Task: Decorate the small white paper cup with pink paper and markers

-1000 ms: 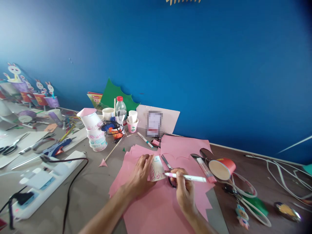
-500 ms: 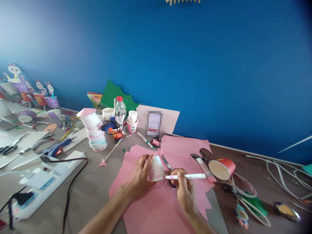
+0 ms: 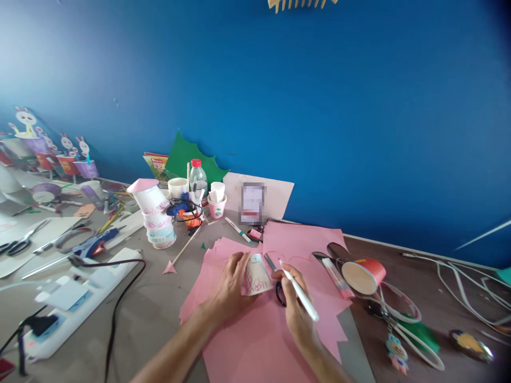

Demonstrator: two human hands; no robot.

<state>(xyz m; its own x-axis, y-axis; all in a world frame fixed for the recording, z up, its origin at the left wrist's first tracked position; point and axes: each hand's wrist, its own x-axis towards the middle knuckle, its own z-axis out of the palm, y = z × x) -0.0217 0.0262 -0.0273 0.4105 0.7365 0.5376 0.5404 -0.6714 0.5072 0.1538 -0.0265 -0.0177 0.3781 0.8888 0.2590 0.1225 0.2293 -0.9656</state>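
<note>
While the pink paper [image 3: 247, 346] is lying in loose, overlapping sheets across the counter [image 3: 159, 292], its layers could slide if the left hand [image 3: 231, 284] is pressing unevenly. White cup [image 3: 261, 281] is sitting on those sheets, left fingers curving closed around its left side; too hard a squeeze could dent its wall or smear any marks that are still drying. Scissors [image 3: 280, 294] are lying just beside it, partly beneath the right hand [image 3: 297, 308], so a sideways sweep could be snagging a loop or nudging the cup. Right fingers are pinching the slim marker [image 3: 301, 298] nearly shut, and its seemingly uncapped tip could be leaving a stray dot if the wrist is dropping. Compared with the earlier frames, the right hand is turning its marker differently: the tip is now pointing up and away instead of sideways at the cup. The cup is showing slightly more of its right side, and its pink strokes near the lower edge are standing uncovered.
</note>
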